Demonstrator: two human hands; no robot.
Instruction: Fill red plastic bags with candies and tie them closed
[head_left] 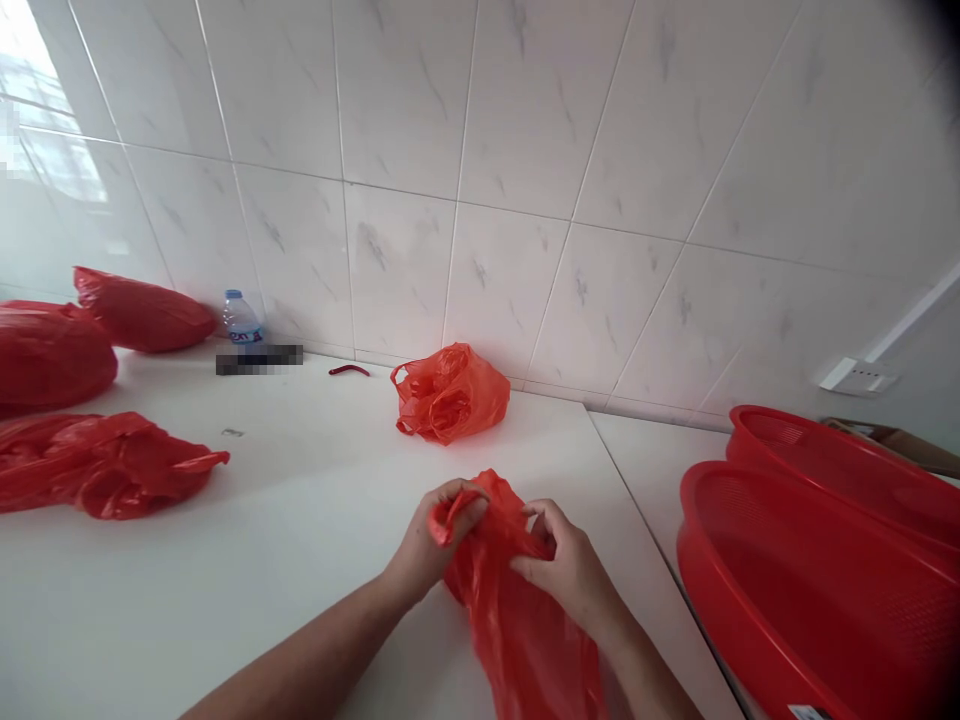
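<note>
Nearest you, the thin, translucent red plastic bag (525, 630) stretches between your hands and runs down past the bottom of the view, above the white tabletop (300, 580), close to its right edge. Your left hand (418, 545) has its fingers closed, pinching a bunched fold of the bag between thumb and forefinger. Your right hand (574, 570) touches the bag's other side, fingers curled, with a gap between thumb and forefinger where plastic shows; you cannot tell how firmly it grips.

Beyond your hands, a crumpled, lighter red plastic bag (457, 395) sits near the far edge, left of the far right corner. Further left along that edge lies a small, curved, dark red strip (349, 370), then a clear plastic bottle with a blue cap (241, 318) stands upright beside the tiled wall (405, 110). Toward the left side you have two plump red bags, one (150, 315) by the far edge and one (52, 355) nearer, with a slacker red bag (112, 465) in front.

Past the right edge, two big red plastic baskets, one in front (705, 545) and one behind (742, 425), stand close together.
</note>
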